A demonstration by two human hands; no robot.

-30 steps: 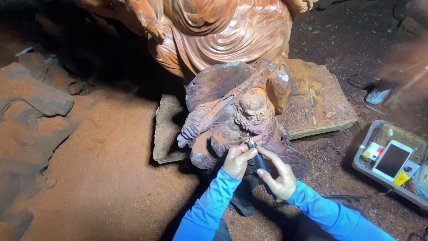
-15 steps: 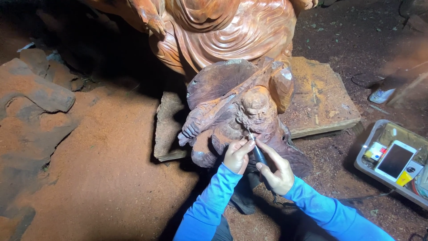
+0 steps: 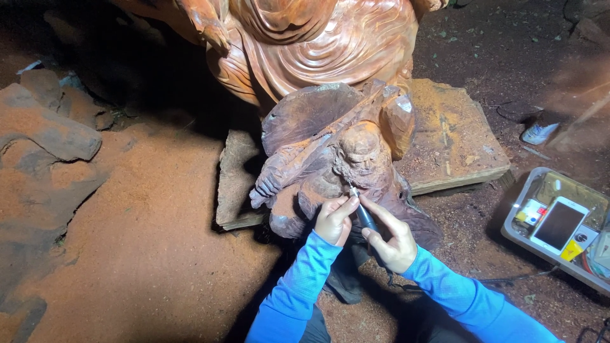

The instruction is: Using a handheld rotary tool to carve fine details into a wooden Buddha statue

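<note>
A dark brown wooden figure carving [image 3: 343, 152] stands on the ground in the head view, its bearded face turned towards me. My right hand [image 3: 391, 238] grips a slim dark rotary carving tool [image 3: 363, 215] like a pen, its tip touching the figure just below the beard. My left hand [image 3: 335, 219] rests against the carving beside the tool, thumb and fingers steadying its front end. Both arms wear blue sleeves.
A larger reddish robed statue [image 3: 318, 44] rises behind the figure. A flat wooden slab [image 3: 454, 136] lies to the right. At the right edge a grey tray [image 3: 518, 232] holds a phone [image 3: 559, 223] and small items. Reddish sawdust and wood chunks [image 3: 47, 130] cover the left.
The view has shifted slightly; both hands stay at the same spot on the carving, with the tool tip still at the beard.
</note>
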